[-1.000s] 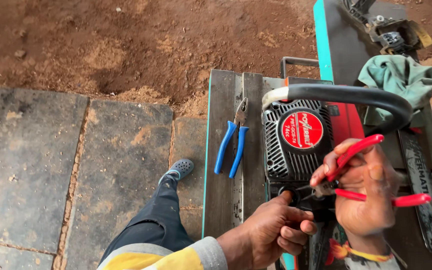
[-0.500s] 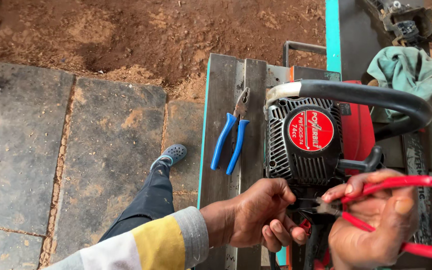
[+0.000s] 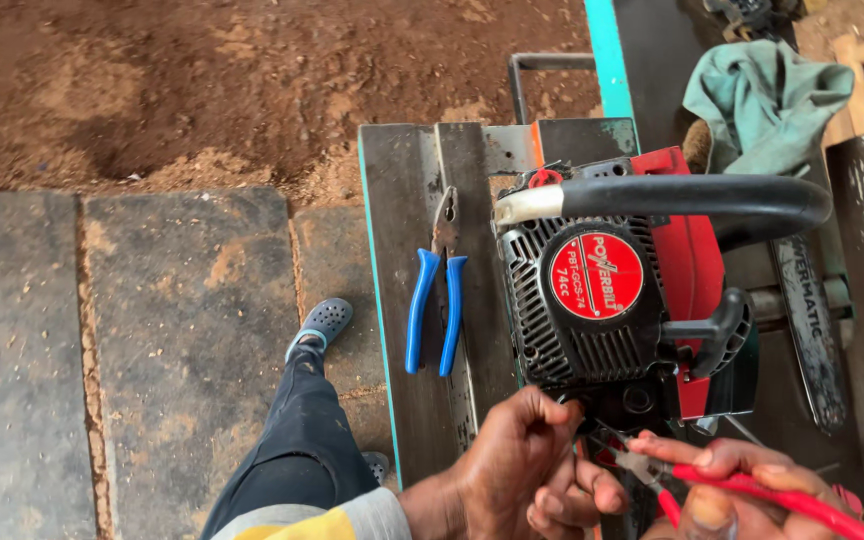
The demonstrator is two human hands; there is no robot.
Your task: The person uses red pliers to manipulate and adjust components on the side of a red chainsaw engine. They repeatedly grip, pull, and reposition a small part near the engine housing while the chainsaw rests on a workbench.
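In the head view, my left hand (image 3: 512, 470) pinches something small, I think a wire, at the rear of the chainsaw (image 3: 612, 300) lying on the bench (image 3: 402, 220), while my right hand (image 3: 742, 490) is closed round red-handled pliers (image 3: 752, 485) aimed at the same spot. If the pliers slip, they could nip my left fingers (image 3: 552, 500), since both hands crowd together.

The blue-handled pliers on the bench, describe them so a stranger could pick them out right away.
Start at the red and black chainsaw on the grey workbench. On the bare plank beside its vented housing lie the blue-handled pliers, untouched. The other pliers have red handles and sit in the right hand.
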